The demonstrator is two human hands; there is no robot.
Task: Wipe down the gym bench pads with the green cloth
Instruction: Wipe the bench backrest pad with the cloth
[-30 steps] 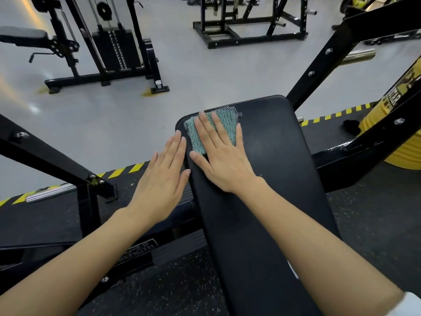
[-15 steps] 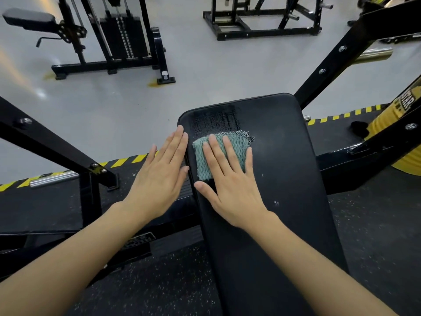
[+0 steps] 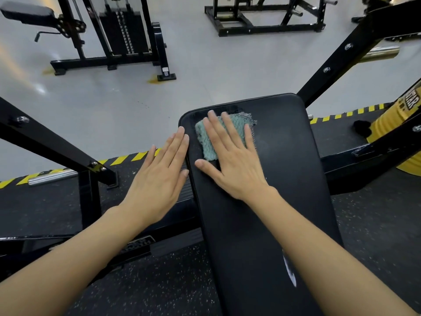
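Since half a sec. ago the green cloth (image 3: 207,148) and the right hand (image 3: 232,160) on it have been pushed back up toward the far end of the bench pad (image 3: 284,179); the left hand (image 3: 157,176) is seen in much the same spot as before.

The cloth is pinned flat under the right hand's straight, spread fingers, near the pad's far left corner. The hand is open, palm down, nothing gripped. The cloth's left edge and its far right corner are left showing beyond the fingers; the rest is covered. The thumb is laid on bare pad just below the cloth.

The left hand is also held open and flat, fingers straight and together. It is set along the pad's left edge, w/ the fingertips and thumb touching that edge and the palm over the black frame beside it. Whether weight is being put on it can't be told.

The pad is black, long and narrow, running from the bottom of the view up to mid-frame. A dull smear is seen on it by the cloth's right side, and a pale scuff lower down, near the right forearm.

Around the bench: black angled beams on the left (image 3: 52,142) and right (image 3: 341,62), yellow-black hazard tape (image 3: 127,159) along the mat's edge, a steel bar (image 3: 52,176) at left, a yellow weight plate (image 3: 396,124) at right. On the grey floor (image 3: 205,71) beyond, a cable machine (image 3: 127,35) and a low black rack (image 3: 262,19) are stood well apart.
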